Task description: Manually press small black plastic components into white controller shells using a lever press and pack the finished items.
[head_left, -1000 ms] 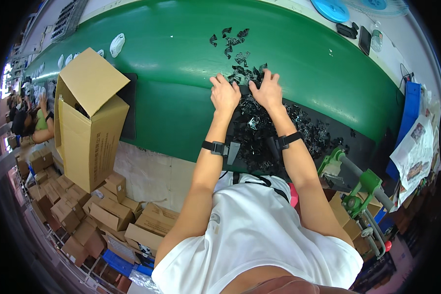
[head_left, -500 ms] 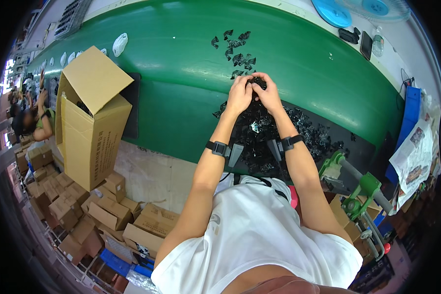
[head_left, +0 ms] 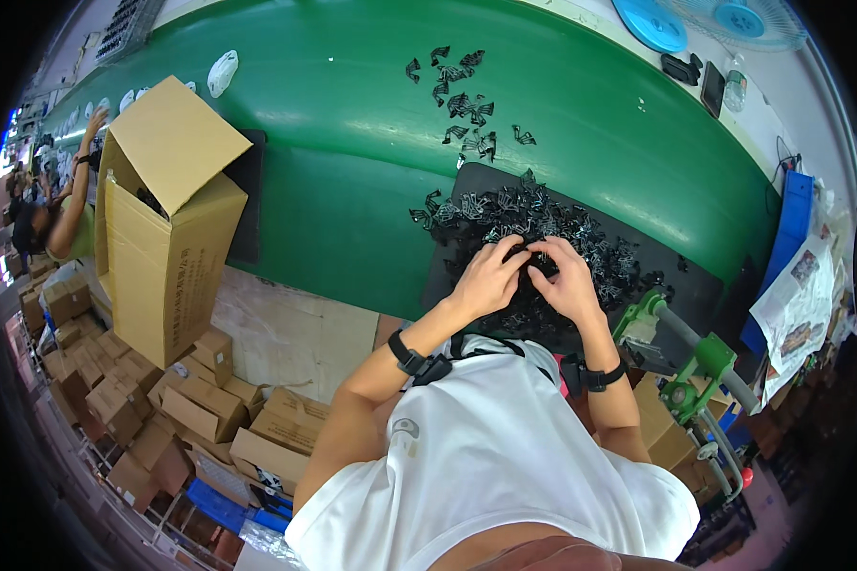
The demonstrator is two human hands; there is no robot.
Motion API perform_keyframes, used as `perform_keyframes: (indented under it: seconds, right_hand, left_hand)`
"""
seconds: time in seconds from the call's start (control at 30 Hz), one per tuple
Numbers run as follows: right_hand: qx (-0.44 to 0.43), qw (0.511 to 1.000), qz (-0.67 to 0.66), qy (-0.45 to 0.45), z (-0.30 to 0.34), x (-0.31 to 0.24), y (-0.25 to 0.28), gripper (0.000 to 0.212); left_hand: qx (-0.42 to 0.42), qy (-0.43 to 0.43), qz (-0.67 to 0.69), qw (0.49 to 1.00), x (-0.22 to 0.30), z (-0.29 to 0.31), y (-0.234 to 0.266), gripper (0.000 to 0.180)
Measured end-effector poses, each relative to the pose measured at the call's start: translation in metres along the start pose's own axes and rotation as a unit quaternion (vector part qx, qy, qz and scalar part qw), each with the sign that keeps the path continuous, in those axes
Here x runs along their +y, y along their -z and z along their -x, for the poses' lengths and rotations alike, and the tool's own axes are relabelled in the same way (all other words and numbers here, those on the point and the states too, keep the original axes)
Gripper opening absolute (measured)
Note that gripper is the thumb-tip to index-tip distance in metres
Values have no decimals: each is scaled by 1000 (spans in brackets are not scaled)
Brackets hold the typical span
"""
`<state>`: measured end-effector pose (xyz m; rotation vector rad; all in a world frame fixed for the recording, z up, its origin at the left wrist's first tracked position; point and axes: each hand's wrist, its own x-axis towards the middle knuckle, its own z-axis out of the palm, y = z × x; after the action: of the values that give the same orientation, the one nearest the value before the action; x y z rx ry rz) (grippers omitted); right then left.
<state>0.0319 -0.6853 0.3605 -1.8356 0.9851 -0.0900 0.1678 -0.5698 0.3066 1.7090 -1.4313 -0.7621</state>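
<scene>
Our left hand (head_left: 488,278) and right hand (head_left: 568,283) have drawn back toward six o'clock, fingers curled over black pieces (head_left: 540,211) heaped at our twelve, probably for easy reach, though whether they pinch any we cannot tell.

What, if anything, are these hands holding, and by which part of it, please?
That cannot be told: the left hand and right hand curl over the pile of black parts, and anything between their fingers is too dark to make out.
</scene>
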Motion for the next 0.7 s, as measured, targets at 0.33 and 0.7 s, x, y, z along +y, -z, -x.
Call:
perform_keyframes:
  seconds: [0.33, 0.7]
  right_hand:
    - [-25, 992, 122, 20, -57, 5, 29, 28]
    - [81, 969, 232, -14, -190, 15, -36, 69]
  left_hand:
    - [192, 78, -117, 971, -55, -22, 60, 19]
    - [105, 273, -173, 941, -101, -109, 63, 21]
